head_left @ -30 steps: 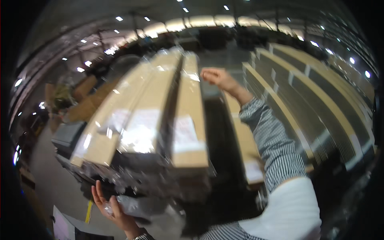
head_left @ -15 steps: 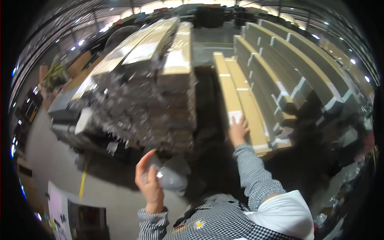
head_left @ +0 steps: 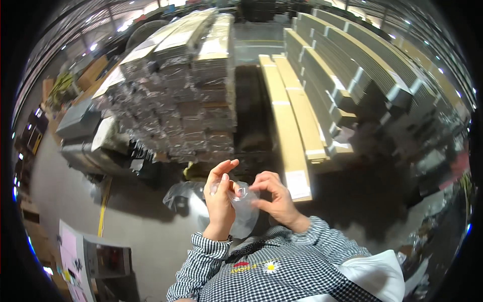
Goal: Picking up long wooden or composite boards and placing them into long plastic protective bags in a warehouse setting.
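Note:
Clear plastic film point(head_left: 245, 217) hangs loosely from my left hand point(head_left: 221, 201), bunched between its thumb and fingers. Another fold of it spreads to the left of my wrist. My right hand point(head_left: 279, 201) is at the film's right edge, its thumb and forefinger curled but apart; whether the tips touch the film cannot be made out. Just beyond my right hand ends a long, flat cardboard box point(head_left: 284, 131). A white label point(head_left: 297, 184) lies on its near end. A second long box point(head_left: 302, 113) lies alongside it on the right.
A tall stack of film-wrapped long boxes point(head_left: 171, 95) stands ahead on the left. Rows of long cardboard packs point(head_left: 352, 65) with white straps fill the right. A dark gap point(head_left: 251, 110) runs between them. Yellow floor line point(head_left: 104, 209) and a grey machine point(head_left: 106, 259) are at left.
My right hand has left the labelled box and come back beside my left hand. My left hand has moved right with the film. The labelled box now reaches nearer to me than its neighbour.

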### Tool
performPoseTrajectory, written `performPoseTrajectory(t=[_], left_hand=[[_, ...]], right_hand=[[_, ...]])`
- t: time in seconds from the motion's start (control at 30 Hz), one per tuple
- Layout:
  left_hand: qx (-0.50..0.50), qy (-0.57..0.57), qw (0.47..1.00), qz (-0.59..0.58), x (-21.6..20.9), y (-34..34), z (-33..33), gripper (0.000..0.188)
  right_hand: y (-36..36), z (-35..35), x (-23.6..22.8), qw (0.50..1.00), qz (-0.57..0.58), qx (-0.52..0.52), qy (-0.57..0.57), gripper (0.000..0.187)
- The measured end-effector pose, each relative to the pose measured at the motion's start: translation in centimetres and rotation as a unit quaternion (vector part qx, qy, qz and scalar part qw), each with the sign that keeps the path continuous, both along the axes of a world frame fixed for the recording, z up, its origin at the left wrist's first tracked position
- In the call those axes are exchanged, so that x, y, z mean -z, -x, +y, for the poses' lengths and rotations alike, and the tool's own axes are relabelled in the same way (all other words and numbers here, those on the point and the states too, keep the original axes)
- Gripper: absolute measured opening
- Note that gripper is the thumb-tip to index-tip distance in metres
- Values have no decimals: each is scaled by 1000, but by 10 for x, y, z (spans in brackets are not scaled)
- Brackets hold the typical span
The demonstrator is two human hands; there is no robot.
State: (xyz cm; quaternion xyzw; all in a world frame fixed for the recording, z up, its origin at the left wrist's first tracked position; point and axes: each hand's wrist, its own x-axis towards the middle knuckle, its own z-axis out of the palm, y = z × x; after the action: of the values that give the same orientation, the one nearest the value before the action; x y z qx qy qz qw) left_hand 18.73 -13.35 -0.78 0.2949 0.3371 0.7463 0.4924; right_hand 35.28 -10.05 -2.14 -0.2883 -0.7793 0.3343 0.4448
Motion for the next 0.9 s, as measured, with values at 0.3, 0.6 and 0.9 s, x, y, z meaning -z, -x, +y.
performPoseTrajectory(t=[0.3,0.6,0.9], left_hand=[[160,98,947,260,57,-27,3,21],[402,106,898,-143,77,-57,3,39],[349,-34,588,729,166,-75,58,29]], right_hand=[[-92,-1,19,960,242,43,137,17],[-156,-17,40,801,347,-216,437,28],[-217,31,152,917,-400,0,9,10]])
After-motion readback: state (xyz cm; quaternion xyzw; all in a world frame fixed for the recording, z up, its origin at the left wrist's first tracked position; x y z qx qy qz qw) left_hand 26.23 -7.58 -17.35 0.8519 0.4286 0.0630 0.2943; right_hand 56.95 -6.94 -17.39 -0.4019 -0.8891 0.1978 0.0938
